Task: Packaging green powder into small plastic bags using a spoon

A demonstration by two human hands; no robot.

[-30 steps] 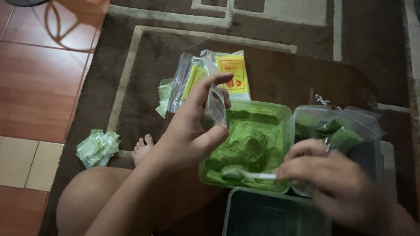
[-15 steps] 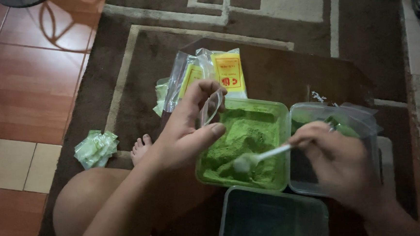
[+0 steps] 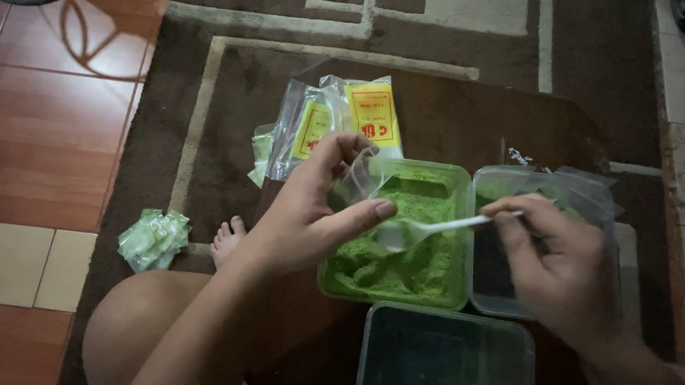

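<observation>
**A:** Pinched between thumb and fingers, the small clear plastic bag [image 3: 357,179] sits in the left hand [image 3: 309,214], its mouth held open toward the right, just over the far left corner of the green tub of green powder [image 3: 403,236].

**B:** And the other hand?

**A:** From the head view, the right hand [image 3: 548,264] nips the handle end of a white plastic spoon [image 3: 427,229] between thumb and fingertips. The spoon's bowl hangs over the powder, near the bag's mouth but not inside it.

**B:** What might go wrong?

**A:** I'd judge spilling most likely. The bag's mouth is narrow and floppy; if the left pinch lets it sag shut, or the spoon tilts before it reaches the opening, powder drops back or dusts the dark board [image 3: 458,120] below.

**B:** How are the arms set?

**A:** The left forearm rises from the near left over a bare knee [image 3: 144,323], wrist bent so the palm faces right. The right forearm comes in from the near right corner, back of the hand up, over a clear tub [image 3: 587,207] that holds filled green packets.

**B:** Anything else around?

**A:** A dark empty tub [image 3: 447,361] lies nearest. Yellow-labelled packets [image 3: 347,117] lie beyond, and a bundle of small bags [image 3: 153,238] on the brown rug [image 3: 230,90] at left.
</observation>
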